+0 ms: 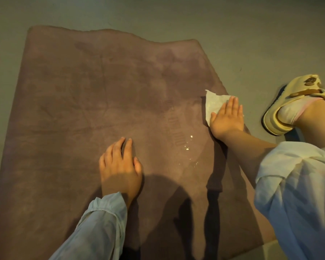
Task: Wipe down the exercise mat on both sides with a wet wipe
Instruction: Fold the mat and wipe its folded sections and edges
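Note:
A dusty mauve exercise mat lies flat on the floor, filling most of the view, with a ragged far edge. A white wet wipe lies at the mat's right edge. My right hand presses flat on the wipe, fingers straight and together. My left hand rests palm down on the mat's middle, fingers nearly straight. Between the hands, small shiny wet drops sit beside faint printed lettering.
The grey floor surrounds the mat. To the right, my foot in a cream clog stands on the floor just beyond the mat's edge. Pale blue sleeves cover both forearms. My shadow falls on the mat's near part.

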Action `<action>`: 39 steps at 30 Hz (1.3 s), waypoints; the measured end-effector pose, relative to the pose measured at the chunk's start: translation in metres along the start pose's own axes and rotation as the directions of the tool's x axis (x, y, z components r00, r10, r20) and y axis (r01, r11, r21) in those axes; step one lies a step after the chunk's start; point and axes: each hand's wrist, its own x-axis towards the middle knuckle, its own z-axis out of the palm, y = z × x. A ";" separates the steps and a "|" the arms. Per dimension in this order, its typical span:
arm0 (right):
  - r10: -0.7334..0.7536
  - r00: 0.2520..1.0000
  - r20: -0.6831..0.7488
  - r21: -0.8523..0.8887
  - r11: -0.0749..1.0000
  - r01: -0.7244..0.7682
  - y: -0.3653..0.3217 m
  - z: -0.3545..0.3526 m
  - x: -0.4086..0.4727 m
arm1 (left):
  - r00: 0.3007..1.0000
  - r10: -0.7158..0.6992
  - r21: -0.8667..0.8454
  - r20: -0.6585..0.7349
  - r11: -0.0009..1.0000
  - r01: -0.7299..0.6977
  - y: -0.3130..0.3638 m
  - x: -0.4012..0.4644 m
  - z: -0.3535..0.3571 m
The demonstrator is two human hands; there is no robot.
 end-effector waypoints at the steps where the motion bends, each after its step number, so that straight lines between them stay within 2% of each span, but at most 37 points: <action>1: 0.020 1.000 -0.009 0.037 0.999 -0.019 0.005 0.000 0.001 | 1.000 0.000 0.000 -0.002 1.000 0.000 0.000 0.000 0.000; 5: -0.019 1.000 0.015 0.303 0.953 0.013 0.013 0.002 0.000 | 1.000 0.000 -0.001 -0.005 1.000 0.000 0.000 0.000 0.000; 10: -0.059 0.997 0.057 0.196 0.979 0.047 -0.003 0.005 0.005 | 1.000 0.010 0.007 -0.022 1.000 -0.010 -0.001 0.000 0.001; 16: -0.168 0.986 -0.014 0.337 0.927 0.163 -0.049 -0.002 0.000 | 1.000 0.005 0.029 -0.002 1.000 -0.005 -0.002 -0.001 0.002; 19: -0.374 0.927 -0.019 0.339 0.870 0.357 -0.080 -0.007 -0.021 | 1.000 -0.001 0.038 0.015 0.999 0.000 -0.002 -0.001 0.002; 22: -0.609 0.792 -0.044 0.307 0.746 0.591 -0.104 0.001 -0.054 | 0.998 -0.026 0.035 0.065 0.999 0.024 -0.002 0.001 0.000; 24: -0.650 0.758 -0.052 0.262 0.724 0.638 -0.100 0.006 -0.061 | 0.995 -0.035 0.042 0.096 0.999 0.031 -0.001 0.002 -0.002; 27: -0.566 0.823 -0.039 0.220 0.799 0.560 -0.077 0.005 -0.048 | 0.991 -0.061 0.023 0.115 0.998 0.059 0.001 0.002 -0.003; 33: -0.283 0.959 0.003 0.237 0.932 0.275 -0.003 0.005 -0.023 | 0.993 -0.063 -0.005 0.098 0.998 0.064 0.004 0.002 -0.004; 36: -0.153 0.988 0.004 0.267 0.952 0.147 0.025 0.010 -0.026 | 0.995 -0.057 -0.006 0.078 0.998 0.058 0.004 0.002 -0.003; 39: -0.089 0.994 -0.062 0.323 0.940 0.104 0.025 0.017 -0.034 | 0.998 -0.046 -0.012 0.050 0.999 0.046 0.002 0.001 -0.002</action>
